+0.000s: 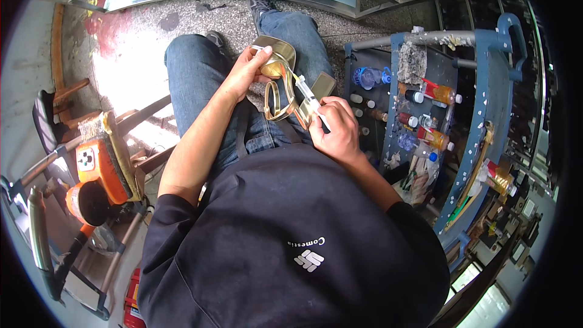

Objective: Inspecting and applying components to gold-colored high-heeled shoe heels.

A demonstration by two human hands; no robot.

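1. Shining gold, a strappy shoe point(274, 68) was held above the lap by the left hand point(246, 70), with the thumb laid over its upper part and the other fingers curled in against it.
2. A thin syringe point(307, 92) was grasped by the right hand point(337, 126), its fingers wrapped closely around the rear end of the barrel.
3. The syringe was tilted, with its narrow tip directed toward the shoe's straps; whether a strap was touched by the tip could not be told.
4. A narrow strap loop point(267, 101) was left hanging toward the body, between the two hands.
5. Just beside the syringe, a flat olive-gold piece point(325, 83) was seen; whether it was joined to the shoe could not be made out.
6. Blue jeans point(193, 64) and a dark top point(255, 225) were worn, and the knees were set apart over a speckled floor point(340, 31).
7. On the right, a blue-framed rack point(475, 100) was stocked with small bottles, among them a clear bottle point(367, 78) and an amber-filled bottle point(447, 95).
8. On the left, an orange device point(102, 176) was placed near metal tubing point(40, 231).
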